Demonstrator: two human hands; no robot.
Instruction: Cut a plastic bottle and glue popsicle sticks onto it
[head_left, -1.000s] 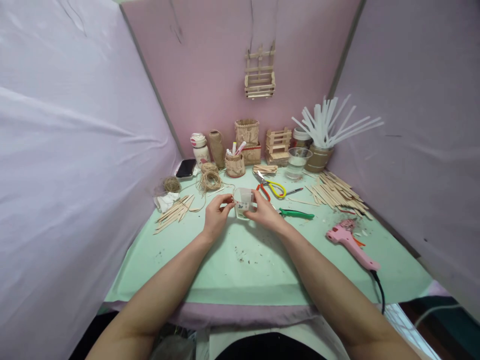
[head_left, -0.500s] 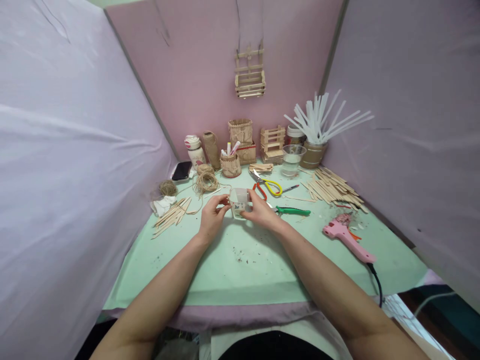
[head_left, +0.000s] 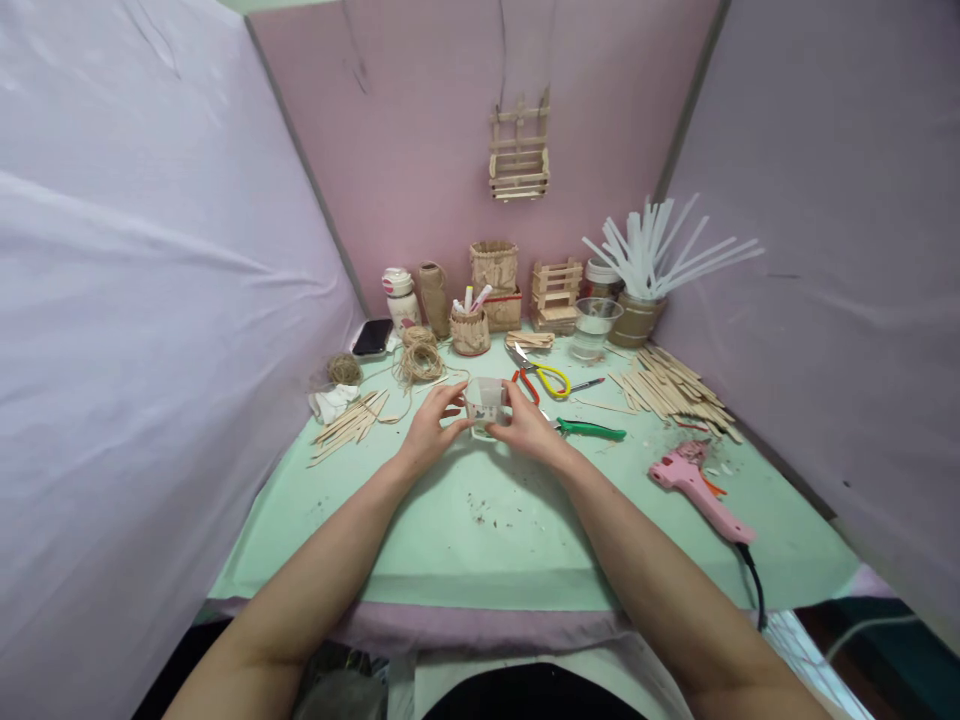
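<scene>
A small clear plastic cup (head_left: 484,403) with a printed pattern is held between my two hands above the middle of the table. My left hand (head_left: 437,425) grips its left side, thumb low and fingers near the rim. On the other side, my right hand (head_left: 527,425) grips the cup with its thumb toward the front. Just behind lie yellow-handled scissors (head_left: 551,380) and red-handled pliers (head_left: 527,386). Green-handled pliers (head_left: 592,429) rest by my right wrist. A twine strand runs from the loose twine coil (head_left: 420,357) toward the cup; whether it touches is unclear.
A pink glue gun (head_left: 701,490) lies at right, its cord over the front edge. Craft sticks (head_left: 679,390) are heaped behind it; more sticks (head_left: 349,428) lie left. A cup of water (head_left: 592,335), a marker holder (head_left: 470,332) and a phone (head_left: 373,338) stand or lie toward the back.
The view has shifted slightly, so the background sits further right. My left fingers have spread a little along the cup's side. Both hands still hold the cup.
</scene>
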